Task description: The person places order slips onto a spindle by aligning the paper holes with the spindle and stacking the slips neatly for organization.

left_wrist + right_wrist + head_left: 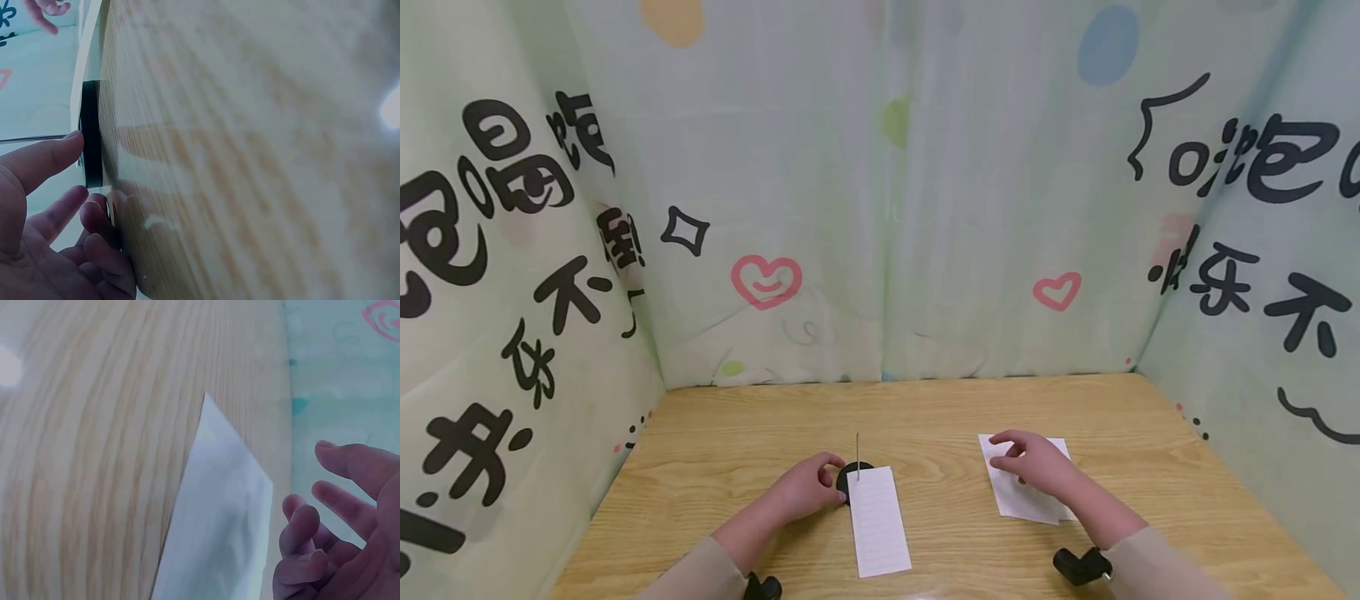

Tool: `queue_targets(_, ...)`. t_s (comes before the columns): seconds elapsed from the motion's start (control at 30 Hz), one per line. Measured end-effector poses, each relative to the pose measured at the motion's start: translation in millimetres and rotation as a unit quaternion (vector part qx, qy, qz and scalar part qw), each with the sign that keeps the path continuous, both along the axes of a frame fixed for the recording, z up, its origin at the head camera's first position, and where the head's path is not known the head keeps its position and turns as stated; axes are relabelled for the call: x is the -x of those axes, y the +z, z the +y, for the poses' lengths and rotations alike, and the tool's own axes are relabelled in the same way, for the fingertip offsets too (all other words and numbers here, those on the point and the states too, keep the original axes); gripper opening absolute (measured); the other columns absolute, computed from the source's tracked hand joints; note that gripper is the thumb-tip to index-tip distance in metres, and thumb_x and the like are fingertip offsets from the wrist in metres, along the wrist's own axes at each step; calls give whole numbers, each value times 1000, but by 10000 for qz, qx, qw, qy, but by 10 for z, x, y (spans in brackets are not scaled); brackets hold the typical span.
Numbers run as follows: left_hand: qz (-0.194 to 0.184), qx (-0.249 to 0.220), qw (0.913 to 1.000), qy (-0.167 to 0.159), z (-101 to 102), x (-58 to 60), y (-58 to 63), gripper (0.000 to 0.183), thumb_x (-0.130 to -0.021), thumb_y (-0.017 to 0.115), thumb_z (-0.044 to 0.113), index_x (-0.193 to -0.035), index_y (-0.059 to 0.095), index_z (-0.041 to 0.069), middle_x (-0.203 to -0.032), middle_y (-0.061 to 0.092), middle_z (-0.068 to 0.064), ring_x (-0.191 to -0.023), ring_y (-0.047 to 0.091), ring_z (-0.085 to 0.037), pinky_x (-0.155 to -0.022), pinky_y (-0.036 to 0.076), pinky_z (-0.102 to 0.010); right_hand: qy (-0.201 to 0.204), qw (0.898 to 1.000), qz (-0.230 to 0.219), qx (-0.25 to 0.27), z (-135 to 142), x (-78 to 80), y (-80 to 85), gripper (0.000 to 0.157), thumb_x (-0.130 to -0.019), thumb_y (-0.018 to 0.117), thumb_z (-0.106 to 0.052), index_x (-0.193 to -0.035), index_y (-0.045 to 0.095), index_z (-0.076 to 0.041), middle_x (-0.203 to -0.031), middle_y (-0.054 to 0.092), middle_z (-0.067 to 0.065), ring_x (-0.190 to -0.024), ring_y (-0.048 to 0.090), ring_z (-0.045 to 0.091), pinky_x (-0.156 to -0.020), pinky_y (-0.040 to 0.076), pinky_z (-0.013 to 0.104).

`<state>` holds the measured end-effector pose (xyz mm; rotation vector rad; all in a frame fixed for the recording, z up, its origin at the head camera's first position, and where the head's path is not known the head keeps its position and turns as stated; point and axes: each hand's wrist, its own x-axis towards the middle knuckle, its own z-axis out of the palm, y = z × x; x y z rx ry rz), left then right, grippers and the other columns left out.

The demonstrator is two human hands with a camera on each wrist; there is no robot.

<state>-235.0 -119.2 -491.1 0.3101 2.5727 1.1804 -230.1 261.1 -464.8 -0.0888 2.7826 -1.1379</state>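
L hand (808, 490) grips base edge of bill spike (843, 481), lined sheet (878, 525) skewered nr its top. R hand (1037, 462), fingers relaxed, holds nothing, over loose sheets (1021, 502). Risks: overlap could mean 2 lifted tog.; base may slip if L grip slackens.

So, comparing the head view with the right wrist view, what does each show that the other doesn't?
Only the head view shows the left hand at the black base, its thin upright rod and the lined sheet overlapping the base.

Only the right wrist view shows the palm side of the right hand.

Both show that hand, white paper near it, the wooden tabletop and the patterned curtain.
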Motion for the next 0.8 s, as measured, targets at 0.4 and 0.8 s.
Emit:
queue_targets(0.4, 33, 58, 10000, 15, 13, -22, 36, 44, -85, 78, 14, -124, 61, 11, -85, 52, -4, -71, 48, -19, -61, 38, -31, -267, 9991, -65, -323, 464, 54, -22, 49, -90, 72, -20, -132, 56, 2, -88, 55, 8, -68, 50, 20, -60, 42, 33)
queue_targets(0.8, 53, 8, 10000, -27, 11, -23, 46, 42, -84, 78, 14, -123, 61, 10, -85, 52, -4, -70, 48, -19, -62, 38, -32, -472, 9963, -269, -671, 619, 110, -47, 51, -90, 72, -24, -131, 57, 3, -96, 55, 13, -80, 50, 25, -65, 41, 34)
